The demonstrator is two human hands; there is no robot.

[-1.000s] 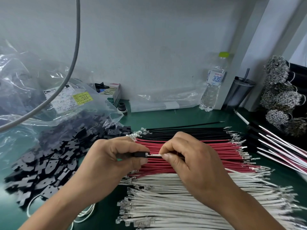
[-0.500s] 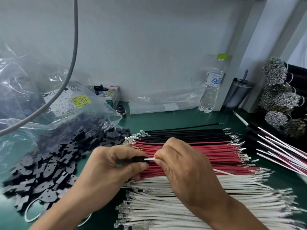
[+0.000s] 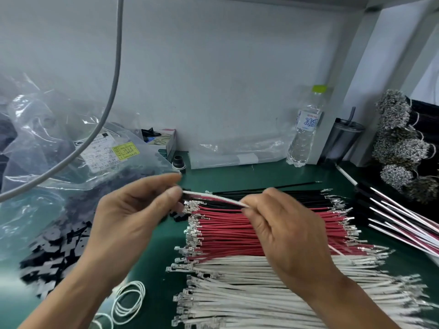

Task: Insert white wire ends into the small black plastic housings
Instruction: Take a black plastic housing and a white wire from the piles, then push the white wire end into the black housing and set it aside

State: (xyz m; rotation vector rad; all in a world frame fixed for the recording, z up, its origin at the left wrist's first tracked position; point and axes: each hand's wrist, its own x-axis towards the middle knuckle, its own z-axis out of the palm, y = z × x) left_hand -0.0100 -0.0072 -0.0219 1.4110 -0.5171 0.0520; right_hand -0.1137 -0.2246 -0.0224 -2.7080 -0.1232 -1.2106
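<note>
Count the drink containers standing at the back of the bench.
2: a clear water bottle with a green cap against the wall, and a dark tumbler with a straw just right of it. None seem hidden.

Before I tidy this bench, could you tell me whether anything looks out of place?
One thin black wire lies askew on the green mat, splayed behind the neat black wire row; nothing else stands out.

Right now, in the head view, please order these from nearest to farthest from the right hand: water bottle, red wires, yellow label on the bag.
1. Red wires: directly under the right hand.
2. Water bottle: behind it, by the wall.
3. Yellow label: far left, on the bag.
</note>
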